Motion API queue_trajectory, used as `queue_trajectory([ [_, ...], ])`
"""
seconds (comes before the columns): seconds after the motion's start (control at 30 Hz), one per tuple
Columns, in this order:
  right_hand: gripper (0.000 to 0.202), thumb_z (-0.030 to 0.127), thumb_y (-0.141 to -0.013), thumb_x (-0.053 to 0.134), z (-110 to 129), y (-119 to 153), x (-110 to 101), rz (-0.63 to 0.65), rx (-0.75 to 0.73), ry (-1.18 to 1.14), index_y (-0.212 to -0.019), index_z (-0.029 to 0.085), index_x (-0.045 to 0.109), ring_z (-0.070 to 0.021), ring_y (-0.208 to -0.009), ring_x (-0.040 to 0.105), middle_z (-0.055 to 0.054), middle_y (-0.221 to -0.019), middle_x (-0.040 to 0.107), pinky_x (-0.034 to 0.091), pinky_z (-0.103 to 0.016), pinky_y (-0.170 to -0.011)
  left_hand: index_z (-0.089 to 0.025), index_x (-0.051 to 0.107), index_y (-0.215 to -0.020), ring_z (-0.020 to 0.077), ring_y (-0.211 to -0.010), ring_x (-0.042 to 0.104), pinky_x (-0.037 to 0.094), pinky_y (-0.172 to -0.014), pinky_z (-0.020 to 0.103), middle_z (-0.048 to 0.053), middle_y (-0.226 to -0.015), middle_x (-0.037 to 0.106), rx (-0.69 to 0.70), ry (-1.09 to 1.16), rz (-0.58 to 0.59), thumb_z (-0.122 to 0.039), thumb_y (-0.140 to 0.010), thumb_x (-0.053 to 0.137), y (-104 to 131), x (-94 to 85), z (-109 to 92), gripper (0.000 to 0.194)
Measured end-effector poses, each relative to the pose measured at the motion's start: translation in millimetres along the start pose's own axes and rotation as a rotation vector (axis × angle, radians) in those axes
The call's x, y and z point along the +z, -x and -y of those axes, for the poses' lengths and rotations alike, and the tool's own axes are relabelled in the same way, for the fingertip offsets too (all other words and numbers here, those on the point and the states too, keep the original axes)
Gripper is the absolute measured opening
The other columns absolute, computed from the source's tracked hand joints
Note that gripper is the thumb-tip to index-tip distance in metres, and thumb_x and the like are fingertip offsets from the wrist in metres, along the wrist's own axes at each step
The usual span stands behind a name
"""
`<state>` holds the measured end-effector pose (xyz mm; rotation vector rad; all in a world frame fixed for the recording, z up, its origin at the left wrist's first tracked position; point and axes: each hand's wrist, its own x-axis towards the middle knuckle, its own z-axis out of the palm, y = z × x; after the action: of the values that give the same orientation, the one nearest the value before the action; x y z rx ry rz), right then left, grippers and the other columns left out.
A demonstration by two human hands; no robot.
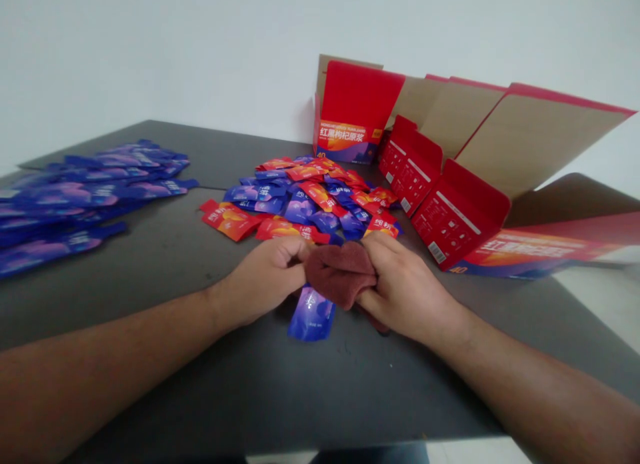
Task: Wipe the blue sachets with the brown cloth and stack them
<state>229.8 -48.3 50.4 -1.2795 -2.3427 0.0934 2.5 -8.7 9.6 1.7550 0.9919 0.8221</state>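
In the middle of the head view, my right hand [413,287] is closed around a folded brown cloth [336,272]. My left hand [260,277] meets it from the left, fingers closed in a pinch at the top of a blue-purple pouch [313,316]. The pouch hangs down below the cloth, and its upper end is hidden by cloth and fingers. Just beyond both hands lies a heap of small red pouches [231,219] and blue pouches [300,208], mixed together.
Longer blue pouches [95,191] lie stacked on the left of the dark table [210,391]. At the right stand several open red cartons [347,111] with raised flaps, and another carton [530,254] lies nearer. A pale wall [165,51] rises behind.
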Motion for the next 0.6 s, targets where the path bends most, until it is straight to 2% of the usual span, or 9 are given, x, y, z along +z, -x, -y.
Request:
queue_trajectory([
  [0.1,0.018,0.014,-0.078,0.062,0.1,-0.1,-0.4,-0.032,0.042,0.011,-0.086,0.023,0.048,-0.0214,-0.083,0.056,-0.003,-0.088,0.057,0.045,-0.033,-0.072,-0.018,0.065,-0.075,0.0145,-0.068,0.058,0.046,-0.063,0.025,0.0,-0.074,0.067,0.03,-0.007,0.044,-0.027,-0.086,0.064,0.8,-0.9,-2.3,0.014],
  [0.27,0.018,0.013,-0.079,0.062,0.6,-1.1,-0.4,0.078,-0.023,-0.046,-0.088,0.022,0.05,-0.0201,-0.084,0.056,-0.003,-0.09,0.058,0.045,-0.031,-0.072,-0.018,0.069,-0.081,0.0186,-0.08,0.063,0.05,-0.072,0.028,0.002,-0.082,0.07,0.069,0.014,0.164,-0.026,-0.086,0.064,1.9,-0.6,-4.4,0.011],
  [0.4,0.017,0.011,-0.077,0.061,1.0,-2.9,1.1,0.032,0.052,-0.051,-0.088,0.022,0.052,-0.0203,-0.082,0.058,-0.003,-0.087,0.059,0.045,-0.031,-0.07,-0.017,0.068,-0.08,0.0171,-0.077,0.063,0.05,-0.071,0.028,0.002,-0.081,0.069,0.041,-0.002,0.105,-0.025,-0.086,0.064,1.6,-2.2,-0.5,0.01],
  [0.53,0.019,0.01,-0.076,0.061,2.5,-3.4,3.4,0.075,0.0,-0.025,-0.086,0.022,0.05,-0.0209,-0.083,0.057,-0.003,-0.088,0.059,0.045,-0.032,-0.069,-0.017,0.067,-0.083,0.0182,-0.08,0.063,0.05,-0.071,0.028,0.003,-0.085,0.07,0.061,0.019,0.141,-0.026,-0.086,0.065,2.5,-4.4,0.8,0.01],
  [0.6,0.018,0.012,-0.077,0.062,2.7,-3.7,3.9,0.063,0.025,-0.01,-0.087,0.022,0.051,-0.0212,-0.083,0.058,-0.003,-0.089,0.059,0.046,-0.032,-0.069,-0.016,0.064,-0.079,0.0169,-0.076,0.061,0.049,-0.068,0.028,0.002,-0.081,0.068,0.052,0.015,0.109,-0.025,-0.085,0.066,3.4,-4.8,0.0,0.011],
])
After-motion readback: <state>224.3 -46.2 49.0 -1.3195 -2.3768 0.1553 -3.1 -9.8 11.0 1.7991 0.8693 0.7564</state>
